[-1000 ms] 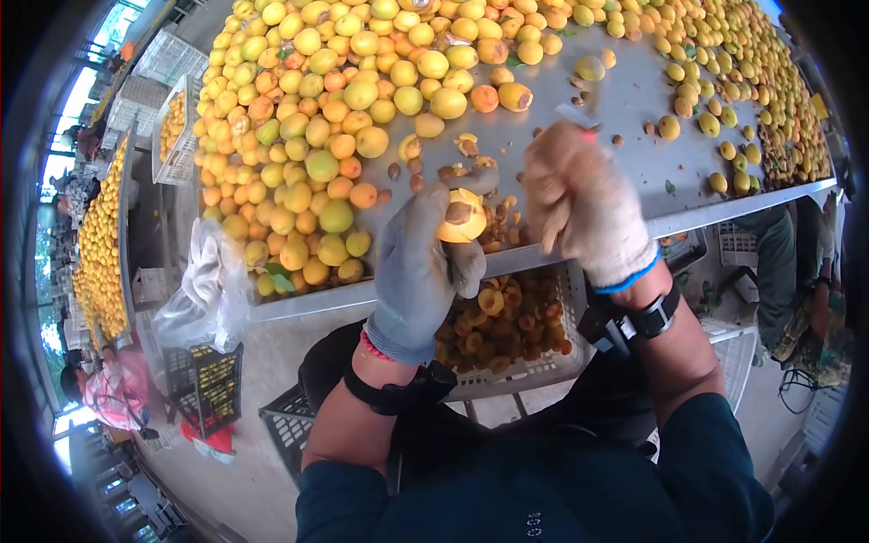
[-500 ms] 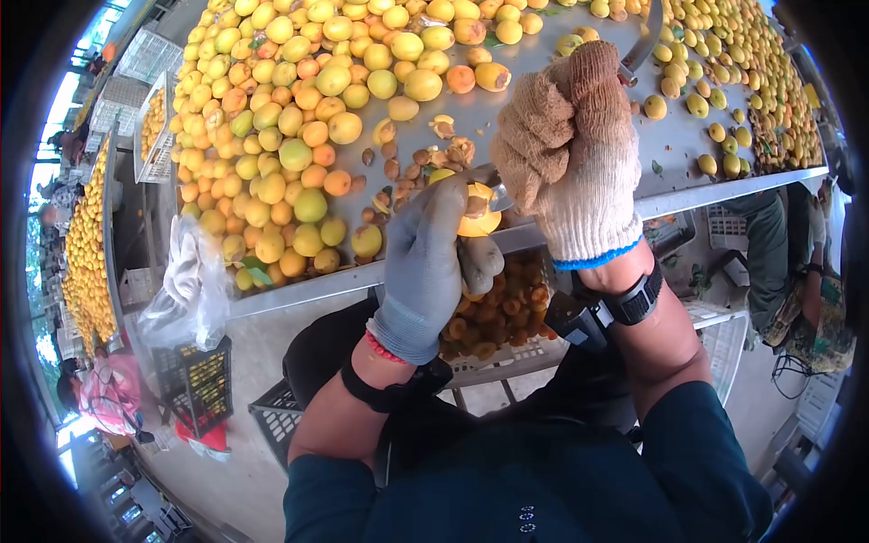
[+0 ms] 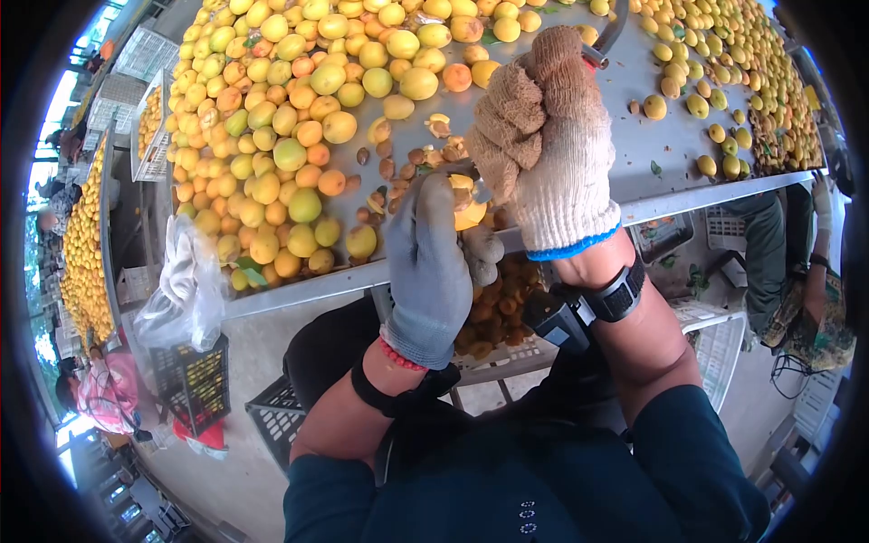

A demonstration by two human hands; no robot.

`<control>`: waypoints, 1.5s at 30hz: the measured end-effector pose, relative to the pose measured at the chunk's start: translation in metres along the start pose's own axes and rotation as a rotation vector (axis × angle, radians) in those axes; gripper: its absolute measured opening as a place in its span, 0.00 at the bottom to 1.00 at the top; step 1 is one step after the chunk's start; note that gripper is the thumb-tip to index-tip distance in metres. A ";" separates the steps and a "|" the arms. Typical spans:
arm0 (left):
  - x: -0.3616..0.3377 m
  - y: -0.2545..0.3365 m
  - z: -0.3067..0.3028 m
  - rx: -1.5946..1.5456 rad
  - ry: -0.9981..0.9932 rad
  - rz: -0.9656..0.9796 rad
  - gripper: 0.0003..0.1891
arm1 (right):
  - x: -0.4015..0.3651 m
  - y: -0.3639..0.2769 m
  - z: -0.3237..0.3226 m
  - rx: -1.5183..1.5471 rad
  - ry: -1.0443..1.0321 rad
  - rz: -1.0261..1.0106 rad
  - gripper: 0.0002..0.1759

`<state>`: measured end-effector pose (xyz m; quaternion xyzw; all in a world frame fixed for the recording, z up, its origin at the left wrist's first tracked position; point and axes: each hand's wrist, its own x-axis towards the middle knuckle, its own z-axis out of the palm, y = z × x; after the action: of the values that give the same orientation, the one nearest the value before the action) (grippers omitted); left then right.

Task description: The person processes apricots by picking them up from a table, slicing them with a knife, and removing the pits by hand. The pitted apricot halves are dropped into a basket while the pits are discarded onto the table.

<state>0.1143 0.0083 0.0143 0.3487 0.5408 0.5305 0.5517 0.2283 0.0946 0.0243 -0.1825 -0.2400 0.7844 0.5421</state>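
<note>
My left hand point(image 3: 430, 262), in a grey glove, is closed around a cut yellow fruit point(image 3: 471, 215) at the metal table's front edge. My right hand point(image 3: 548, 136), in a white and brown knit glove, is wrapped round a knife, whose curved blade point(image 3: 617, 27) sticks out above the fist. The lower end of the tool by the fruit is mostly hidden by my gloves. Brown pits point(image 3: 387, 168) and scraps lie on the table just beyond my left hand. Below the edge, a crate holds opened fruit halves point(image 3: 493, 317).
Whole yellow fruit point(image 3: 272, 136) is heaped on the left of the metal table point(image 3: 652, 210), with more at the right. A plastic bag point(image 3: 186, 290) hangs at its left corner above a black crate point(image 3: 195, 385). People are at far left point(image 3: 109, 389) and right point(image 3: 819, 290).
Both hands have shifted slightly left, the right one also a little up. The fruit has moved left with my left hand and is now more covered by the gloves.
</note>
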 end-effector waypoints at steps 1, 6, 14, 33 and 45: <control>0.000 -0.001 0.001 -0.007 0.006 -0.001 0.20 | 0.001 0.000 -0.002 0.025 0.008 0.013 0.26; 0.002 -0.006 0.006 -0.028 0.022 0.000 0.19 | -0.001 0.008 0.012 -0.274 0.141 -0.194 0.24; 0.001 -0.004 0.005 0.014 -0.031 0.092 0.18 | 0.006 0.002 0.002 0.153 0.096 0.032 0.21; 0.015 -0.036 -0.009 0.709 -0.067 0.746 0.15 | 0.006 0.013 -0.028 0.358 0.186 0.213 0.18; 0.022 -0.022 -0.012 0.165 -0.117 0.146 0.14 | 0.023 0.001 -0.038 0.269 0.276 0.081 0.18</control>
<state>0.1040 0.0230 -0.0134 0.4618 0.5228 0.5018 0.5115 0.2404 0.1227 -0.0074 -0.2238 -0.0487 0.7982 0.5572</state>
